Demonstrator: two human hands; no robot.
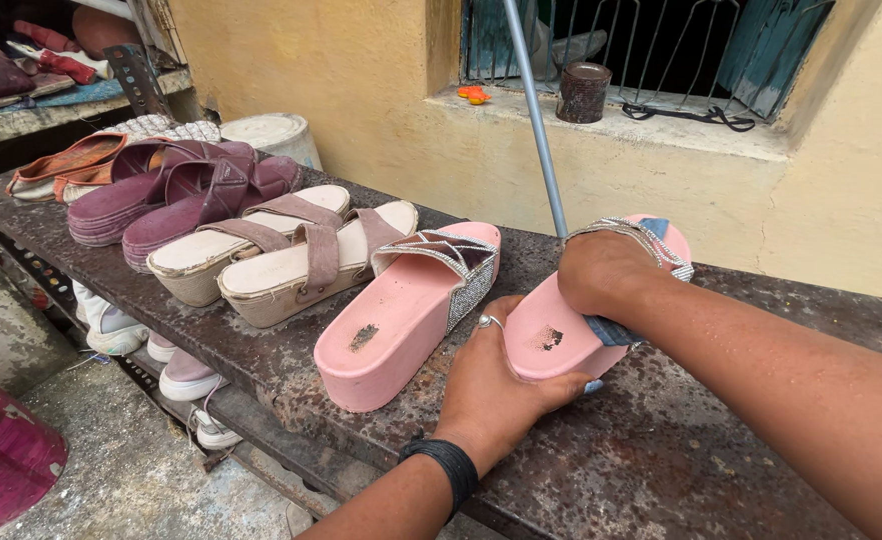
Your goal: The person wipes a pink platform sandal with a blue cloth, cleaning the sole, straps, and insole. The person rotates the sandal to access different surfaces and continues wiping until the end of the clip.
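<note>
Left hand (496, 375) clamped on heel of pink platform sandal (561, 335), 5 o'clock on rusty shelf (661, 450) | right hand (601, 272) closed on blue cloth (616, 332) against insole | risk: hard rubbing may snag glitter strap (651, 240) or shove sandal into its mate (401, 315)

A yellow plastered wall (361, 70) stands in daylight. Its barred window (641, 45) sits above a rusty metal shelf (661, 460). Below the shelf lies grey concrete floor (131, 470).

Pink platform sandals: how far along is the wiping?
The left pink platform sandal lies untouched, its dark scuff remaining. Right hand rubs a blue cloth inside the right pink sandal, left hand steadying its heel. Its scuff remains too.
</note>
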